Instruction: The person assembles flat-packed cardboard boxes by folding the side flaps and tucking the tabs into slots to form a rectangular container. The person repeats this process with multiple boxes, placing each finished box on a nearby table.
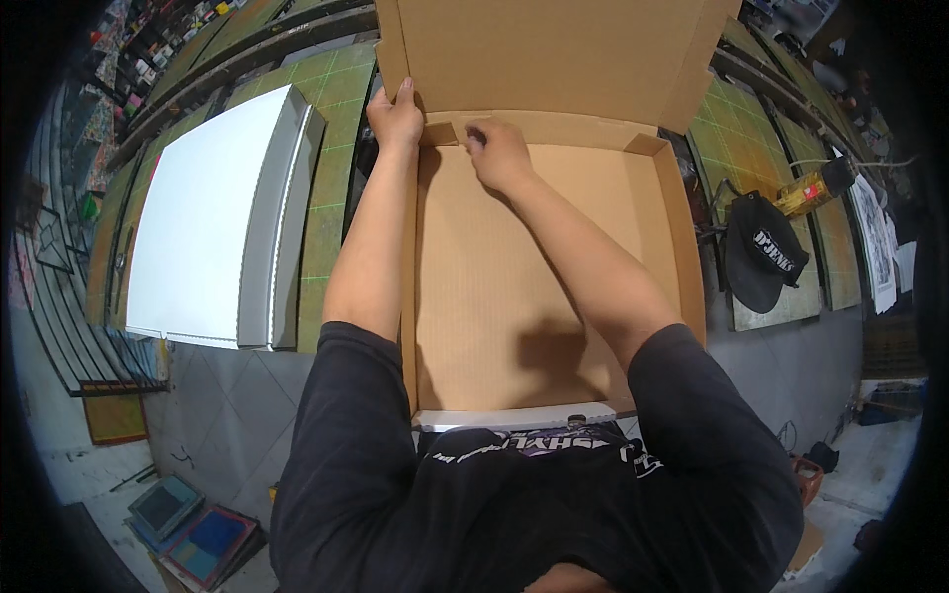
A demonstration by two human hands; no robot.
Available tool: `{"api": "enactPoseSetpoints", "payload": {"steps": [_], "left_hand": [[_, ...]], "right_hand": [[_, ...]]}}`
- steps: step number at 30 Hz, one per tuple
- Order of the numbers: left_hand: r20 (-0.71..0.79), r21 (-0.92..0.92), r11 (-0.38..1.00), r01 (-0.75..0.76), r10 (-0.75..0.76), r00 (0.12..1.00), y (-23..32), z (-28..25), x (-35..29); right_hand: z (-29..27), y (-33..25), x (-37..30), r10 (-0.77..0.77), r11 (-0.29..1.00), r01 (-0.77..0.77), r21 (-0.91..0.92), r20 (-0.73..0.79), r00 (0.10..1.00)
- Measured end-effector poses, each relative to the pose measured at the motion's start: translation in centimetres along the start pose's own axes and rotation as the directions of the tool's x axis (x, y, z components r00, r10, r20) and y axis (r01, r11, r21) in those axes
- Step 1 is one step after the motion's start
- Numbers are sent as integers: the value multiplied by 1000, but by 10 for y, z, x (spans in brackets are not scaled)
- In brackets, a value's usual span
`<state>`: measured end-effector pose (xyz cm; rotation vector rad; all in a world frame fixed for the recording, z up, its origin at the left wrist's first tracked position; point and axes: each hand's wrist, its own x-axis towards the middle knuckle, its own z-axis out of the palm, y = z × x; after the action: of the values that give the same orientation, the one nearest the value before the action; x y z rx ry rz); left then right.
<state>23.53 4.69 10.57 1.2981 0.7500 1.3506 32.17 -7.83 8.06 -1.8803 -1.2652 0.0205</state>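
A brown cardboard box (494, 287) lies open in front of me, with its lid (554, 54) raised at the far side. My left hand (395, 121) grips the box at its far left corner; the thumb points up beside the lid and the other fingers are partly hidden behind the side wall. Inside, close to the far wall, my right hand (500, 156) has its fingers curled near a small corner flap (440, 134). Whether those fingers pinch anything is too unclear to tell. Another small flap (645, 145) shows at the far right corner.
Left of me, a white box (213, 217) rests on a green gridded board (331, 188). To the right are a black cap (759, 252), a yellow and black can-shaped thing (816, 188) and printed sheets (875, 237). Framed screens (203, 539) lie on the floor at lower left.
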Motion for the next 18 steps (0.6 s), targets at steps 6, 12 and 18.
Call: {"api": "enactPoseSetpoints", "payload": {"steps": [6, 12, 18], "left_hand": [[-30, 76, 993, -94, 96, 995, -1, 3, 2], [-37, 129, 990, -55, 60, 998, 5, 6, -2], [43, 195, 975, -104, 97, 994, 14, 0, -9]], "right_hand": [[-8, -16, 7, 90, 984, -64, -167, 153, 984], [2, -21, 3, 87, 970, -68, -234, 71, 994], [-82, 43, 8, 90, 988, -101, -117, -92, 992]]}}
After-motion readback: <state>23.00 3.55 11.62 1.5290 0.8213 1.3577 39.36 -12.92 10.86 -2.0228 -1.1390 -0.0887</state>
